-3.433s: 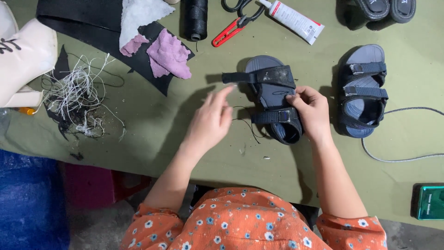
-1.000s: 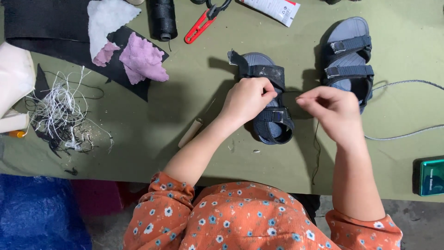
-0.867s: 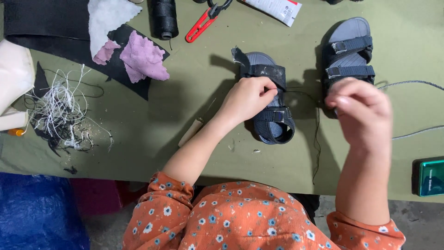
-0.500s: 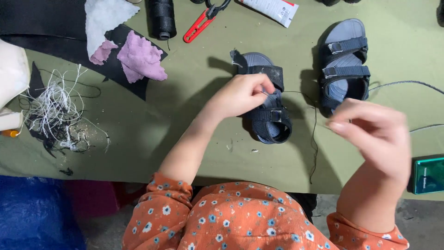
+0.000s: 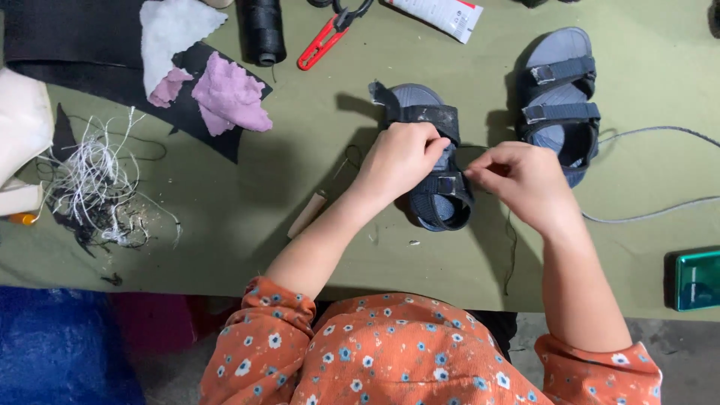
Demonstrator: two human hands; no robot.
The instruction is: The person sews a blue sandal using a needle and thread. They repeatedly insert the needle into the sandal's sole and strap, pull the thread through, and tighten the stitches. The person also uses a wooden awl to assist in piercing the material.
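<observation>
A small dark blue sandal (image 5: 444, 201) lies on the green table (image 5: 225, 225) in front of me. My left hand (image 5: 399, 159) presses down on its middle strap and grips it. My right hand (image 5: 525, 180) is at the sandal's right side, fingers pinched on a dark thread (image 5: 512, 247) that hangs down toward the table edge. Whether a needle is in the pinch is too small to tell. The matching sandal (image 5: 559, 97) lies to the right, untouched.
A black thread spool (image 5: 260, 30), red-handled scissors (image 5: 326, 37) and a white tube (image 5: 442, 11) lie at the far edge. Pink cloth (image 5: 225, 97) and thread scraps (image 5: 97, 187) are at left. A wooden-handled tool (image 5: 307, 214), grey cable (image 5: 652, 210) and green box (image 5: 697, 279) lie nearby.
My right hand had pulled the thread out to the right and toward me; it has now come back to the sandal's side. The left hand stayed on the sandal.
</observation>
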